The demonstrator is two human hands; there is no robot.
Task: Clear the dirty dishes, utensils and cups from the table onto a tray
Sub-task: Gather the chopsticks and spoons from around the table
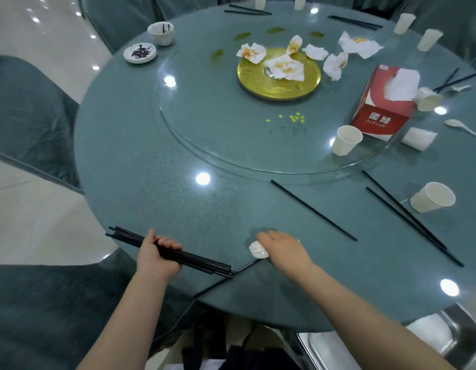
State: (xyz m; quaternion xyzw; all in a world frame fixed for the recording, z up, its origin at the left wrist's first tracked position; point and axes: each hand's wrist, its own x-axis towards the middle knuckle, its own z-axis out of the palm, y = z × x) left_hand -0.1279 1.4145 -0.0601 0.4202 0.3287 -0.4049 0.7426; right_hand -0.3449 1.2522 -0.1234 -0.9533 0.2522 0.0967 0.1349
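My left hand [156, 253] grips a bundle of several black chopsticks [202, 260] at the near edge of the round table [140, 166]. My right hand [283, 249] lies over a white ceramic spoon [256, 249], fingers curled on it, with a single black chopstick [220, 283] running from under the hand to the table edge. More black chopsticks lie to the right: a lone chopstick [313, 209] and a pair of chopsticks [407, 218]. A tipped paper cup [431, 197] lies at the right. An upright paper cup [346, 140] stands on the glass turntable [204, 134].
A gold plate [258, 84] with crumpled napkins sits mid-turntable beside a red tissue box [378, 110]. A dirty saucer [140, 52] and dirty cup [161, 32] stand far left. More paper cups, spoons and chopsticks ring the far and right side. A metal tray [325, 348] is below the table's near right edge. Covered chairs surround it.
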